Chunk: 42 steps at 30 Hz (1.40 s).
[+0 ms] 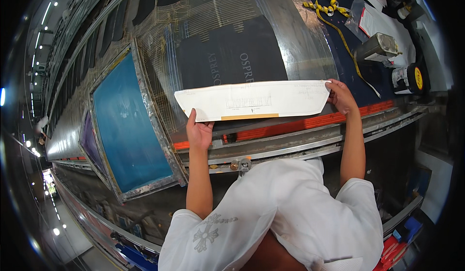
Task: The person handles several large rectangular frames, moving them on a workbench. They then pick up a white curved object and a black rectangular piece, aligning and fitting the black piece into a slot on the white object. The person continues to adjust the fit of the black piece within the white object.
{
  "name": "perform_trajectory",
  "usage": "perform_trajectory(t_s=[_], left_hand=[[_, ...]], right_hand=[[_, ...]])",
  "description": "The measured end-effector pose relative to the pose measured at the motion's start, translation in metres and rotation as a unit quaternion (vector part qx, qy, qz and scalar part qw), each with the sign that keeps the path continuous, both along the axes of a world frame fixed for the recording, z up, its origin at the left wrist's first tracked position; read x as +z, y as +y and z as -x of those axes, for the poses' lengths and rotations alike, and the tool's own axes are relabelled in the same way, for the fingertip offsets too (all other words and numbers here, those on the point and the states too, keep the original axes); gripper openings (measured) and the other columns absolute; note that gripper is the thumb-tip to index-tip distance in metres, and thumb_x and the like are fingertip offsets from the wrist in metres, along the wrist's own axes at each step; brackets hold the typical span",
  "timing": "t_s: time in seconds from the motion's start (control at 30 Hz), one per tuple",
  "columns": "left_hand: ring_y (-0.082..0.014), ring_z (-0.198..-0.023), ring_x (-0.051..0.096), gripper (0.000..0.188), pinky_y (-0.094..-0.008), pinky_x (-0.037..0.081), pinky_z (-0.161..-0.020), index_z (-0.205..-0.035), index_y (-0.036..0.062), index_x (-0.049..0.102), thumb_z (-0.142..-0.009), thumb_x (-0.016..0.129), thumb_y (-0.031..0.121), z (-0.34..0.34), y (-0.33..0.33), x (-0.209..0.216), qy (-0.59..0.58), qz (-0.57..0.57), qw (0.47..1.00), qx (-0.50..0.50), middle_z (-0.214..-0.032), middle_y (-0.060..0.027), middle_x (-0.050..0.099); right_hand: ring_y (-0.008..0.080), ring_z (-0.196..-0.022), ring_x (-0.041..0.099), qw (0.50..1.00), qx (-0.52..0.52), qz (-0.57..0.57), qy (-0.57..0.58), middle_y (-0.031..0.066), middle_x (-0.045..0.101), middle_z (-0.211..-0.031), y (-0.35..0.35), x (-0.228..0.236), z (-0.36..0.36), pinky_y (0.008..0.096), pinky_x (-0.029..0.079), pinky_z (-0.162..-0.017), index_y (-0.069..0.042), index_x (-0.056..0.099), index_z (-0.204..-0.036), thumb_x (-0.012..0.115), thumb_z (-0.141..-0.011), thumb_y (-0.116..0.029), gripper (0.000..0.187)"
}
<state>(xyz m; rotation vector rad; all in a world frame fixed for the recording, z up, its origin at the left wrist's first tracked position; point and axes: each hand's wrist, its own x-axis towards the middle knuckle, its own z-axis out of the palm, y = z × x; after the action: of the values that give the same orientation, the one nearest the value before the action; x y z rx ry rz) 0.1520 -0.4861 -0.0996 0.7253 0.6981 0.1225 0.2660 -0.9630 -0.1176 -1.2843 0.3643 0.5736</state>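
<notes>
A long white paper pattern (290, 99) with slanted ends, faint markings and a tan strip along its near edge is stretched between my hands. My left hand (199, 131) pinches its near left corner, thumb on top. At its far right corner, my right hand (341, 97) grips the edge between thumb and fingers. Just beyond the paper lie dark fabric pieces (264, 43) with pale printed lettering, partly covered by the paper.
A framed printing screen with blue mesh (128, 125) leans at the left of the long table. To the right are a yellow measuring tape (345, 40), a metal can (378, 47) and a dark round container (406, 79). A metal rail (290, 151) runs along the table's near edge.
</notes>
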Motion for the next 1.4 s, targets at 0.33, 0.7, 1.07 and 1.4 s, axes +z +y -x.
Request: perform_trajectory(t_s=[0.33,0.7,1.07,1.4], left_hand=[[-0.0231,-0.109,0.065,0.042,-0.0393,0.055,-0.092,-0.134,0.0034,0.052,-0.099,0.062,0.025,0.03,0.014,-0.015,0.047,0.014,0.999,0.011,-0.125,-0.0088,0.065],[-0.02,-0.108,0.065,0.036,-0.0373,0.054,-0.092,-0.131,0.0059,0.054,-0.099,0.063,0.019,0.028,0.014,-0.008,0.007,0.007,1.0,0.03,-0.122,-0.0074,0.064],[-0.0193,-0.112,0.062,0.059,-0.0337,0.052,-0.095,-0.151,0.0001,0.036,-0.099,0.062,0.005,-0.102,0.055,0.024,-0.197,-0.196,0.96,0.017,-0.13,-0.0127,0.06],[-0.0193,-0.109,0.067,0.062,-0.0294,0.058,-0.089,-0.147,-0.0031,0.044,-0.09,0.07,-0.001,-0.126,-0.001,-0.004,-0.059,-0.277,0.939,-0.194,-0.136,-0.0196,0.061]], right_hand=[[0.0095,-0.085,0.065,0.999,0.026,0.036,0.001,-0.0006,0.069,-0.094,0.003,0.009,-0.002,0.0266,0.053,-0.078,-0.009,0.066,-0.107,0.072,-0.092,-0.02,0.02],[0.0043,-0.072,0.056,0.985,0.101,0.139,-0.013,-0.0029,0.064,-0.086,0.008,0.024,0.001,0.0207,0.045,-0.065,-0.006,0.068,-0.108,0.07,-0.086,-0.01,0.023],[0.0065,-0.076,0.061,0.933,0.343,0.075,-0.074,0.0032,0.07,-0.087,0.153,0.027,0.059,0.0231,0.048,-0.067,-0.002,0.066,-0.111,0.072,-0.094,-0.018,0.024],[0.0083,-0.08,0.063,0.974,0.222,0.044,0.014,0.0056,0.07,-0.091,0.187,0.012,0.099,0.0265,0.051,-0.068,-0.001,0.061,-0.11,0.067,-0.097,-0.015,0.02]])
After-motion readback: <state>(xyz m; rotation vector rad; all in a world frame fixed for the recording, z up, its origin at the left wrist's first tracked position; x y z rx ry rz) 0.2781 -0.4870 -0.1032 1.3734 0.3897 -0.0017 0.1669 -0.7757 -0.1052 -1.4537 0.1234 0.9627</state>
